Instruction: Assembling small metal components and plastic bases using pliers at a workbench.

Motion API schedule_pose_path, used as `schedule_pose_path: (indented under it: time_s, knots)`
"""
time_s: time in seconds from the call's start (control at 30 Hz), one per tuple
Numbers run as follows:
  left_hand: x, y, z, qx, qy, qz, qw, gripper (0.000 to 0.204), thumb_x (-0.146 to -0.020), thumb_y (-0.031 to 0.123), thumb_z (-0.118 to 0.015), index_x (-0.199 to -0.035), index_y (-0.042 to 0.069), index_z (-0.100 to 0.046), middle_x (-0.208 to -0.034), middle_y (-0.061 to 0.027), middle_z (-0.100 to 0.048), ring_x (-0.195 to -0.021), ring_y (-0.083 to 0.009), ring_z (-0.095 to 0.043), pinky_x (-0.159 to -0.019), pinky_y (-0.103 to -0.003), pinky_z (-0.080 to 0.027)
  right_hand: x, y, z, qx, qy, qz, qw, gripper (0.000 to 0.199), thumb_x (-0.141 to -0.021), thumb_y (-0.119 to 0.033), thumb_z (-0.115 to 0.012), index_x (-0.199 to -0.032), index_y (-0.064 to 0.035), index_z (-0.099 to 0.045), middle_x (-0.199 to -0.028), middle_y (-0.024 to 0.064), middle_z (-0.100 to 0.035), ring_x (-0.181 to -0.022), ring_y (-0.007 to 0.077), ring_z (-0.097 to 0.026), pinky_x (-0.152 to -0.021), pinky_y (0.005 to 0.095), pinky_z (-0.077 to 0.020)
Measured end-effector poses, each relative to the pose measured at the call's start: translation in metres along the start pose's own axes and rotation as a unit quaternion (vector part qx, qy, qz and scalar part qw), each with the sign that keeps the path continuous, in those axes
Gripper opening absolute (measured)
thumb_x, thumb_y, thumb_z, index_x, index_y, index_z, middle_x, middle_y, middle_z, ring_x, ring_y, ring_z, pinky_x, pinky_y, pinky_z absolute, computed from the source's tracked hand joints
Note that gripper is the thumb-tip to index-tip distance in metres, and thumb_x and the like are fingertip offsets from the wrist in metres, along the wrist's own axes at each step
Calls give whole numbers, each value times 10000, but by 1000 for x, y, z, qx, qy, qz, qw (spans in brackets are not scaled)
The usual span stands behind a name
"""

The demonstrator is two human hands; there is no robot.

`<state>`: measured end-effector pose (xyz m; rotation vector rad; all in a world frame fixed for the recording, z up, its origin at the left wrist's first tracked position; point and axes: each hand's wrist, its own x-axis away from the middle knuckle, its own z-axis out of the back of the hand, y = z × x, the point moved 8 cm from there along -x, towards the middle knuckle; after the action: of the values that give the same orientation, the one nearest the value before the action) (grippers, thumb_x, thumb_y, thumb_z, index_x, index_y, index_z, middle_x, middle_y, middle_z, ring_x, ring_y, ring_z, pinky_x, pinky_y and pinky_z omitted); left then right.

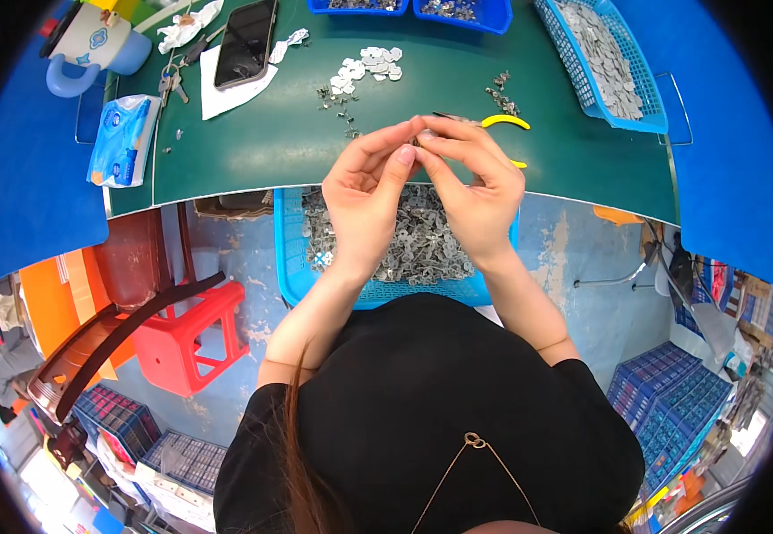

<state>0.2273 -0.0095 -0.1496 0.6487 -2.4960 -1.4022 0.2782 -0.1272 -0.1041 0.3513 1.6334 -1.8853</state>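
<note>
My left hand and my right hand meet above the near edge of the green table. Their thumbs and fingertips are pinched together around something tiny, mostly hidden by the fingers. Just behind my right hand lie yellow-handled pliers, partly covered by it. Small metal clips are scattered beyond my left hand, with more metal clips past the pliers. Farther back is a loose pile of thin pale grey discs. Below my wrists, a blue basket holds many small grey metal-and-disc pieces.
At the far edge stand blue trays of small parts; a light-blue basket of grey discs is at right. To the left are a phone, keys, a tissue pack and a mug. A red stool stands lower left.
</note>
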Motion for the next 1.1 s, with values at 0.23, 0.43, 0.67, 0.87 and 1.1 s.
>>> schedule_pose_path:
  time_s: [0.23,0.43,0.67,0.87,1.1]
  knots:
    - [2,-17,6,80,-10,98,992,252,-832,-8,-658,-1078,-28,-604,-1025,-123,-655,-915,-151,-638,-832,-262,-532,1,-15,12,42,-7,65,997,195,-687,84,-709,-864,2,-703,-911,98,-655,-853,207,-626,-734,289,-499]
    - [1,-44,1,156,-85,201,963,174,-829,6,-668,-993,-5,-609,-950,-99,-668,-873,-157,-658,-801,-283,-558,3,-17,14,94,-70,110,987,247,-688,72,-698,-917,-18,-711,-926,86,-651,-837,228,-620,-706,299,-498]
    - [-4,-49,1,94,-39,181,978,215,-853,63,-662,-1053,-10,-631,-985,-133,-673,-873,-180,-669,-781,-282,-564,-3,-10,22,85,-114,71,987,247,-726,39,-693,-964,-25,-705,-974,99,-665,-880,236,-625,-748,310,-504]
    - [-11,-43,10,9,-17,151,988,253,-868,107,-654,-1082,-24,-618,-937,-119,-674,-876,-204,-666,-772,-280,-559,-50,65,61,329,-73,21,941,135,-770,-102,-701,-900,-67,-713,-914,64,-650,-887,223,-588,-776,335,-470]
    - [-12,-36,12,-7,-14,141,990,254,-874,98,-645,-1092,-26,-604,-979,-137,-664,-898,-212,-662,-786,-295,-555,-60,90,49,451,-134,54,881,113,-742,-115,-707,-852,-93,-718,-871,39,-601,-868,222,-539,-771,338,-428]
